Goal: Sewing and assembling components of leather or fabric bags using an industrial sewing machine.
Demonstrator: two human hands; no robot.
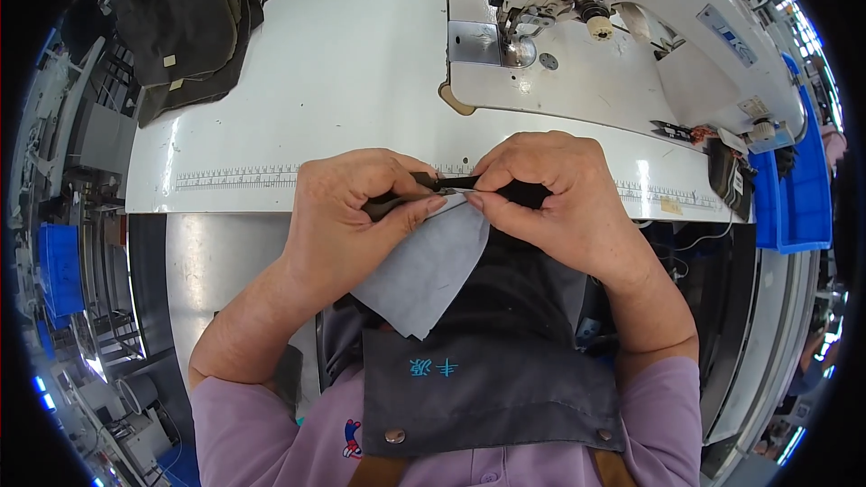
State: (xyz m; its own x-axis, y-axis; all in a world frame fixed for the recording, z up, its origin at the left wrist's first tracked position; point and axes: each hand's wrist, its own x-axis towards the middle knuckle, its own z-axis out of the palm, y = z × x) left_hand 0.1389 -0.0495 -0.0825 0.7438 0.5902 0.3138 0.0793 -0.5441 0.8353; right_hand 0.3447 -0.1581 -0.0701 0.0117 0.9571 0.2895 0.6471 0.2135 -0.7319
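Observation:
Between my hands, at the front edge of the white table, is a fabric piece (419, 266) with a light grey side hanging down over my dark apron and darker cloth along its top. My left hand (356, 198) pinches its upper edge between thumb and fingers. A short way to the right, my right hand (550, 194) pinches the same edge, thumb against forefinger. Dark cloth shows within the curl of both hands. The fingertips nearly meet, and whatever small detail lies between them is hard to make out.
A white sewing machine (577, 63) stands at the back right of the table (361, 54). Stacked dark fabric pieces (185, 27) lie at the far left. Small snips (672, 131) rest near the machine's base. Blue bins (794, 189) flank the table, and a printed ruler (234, 178) runs along its front.

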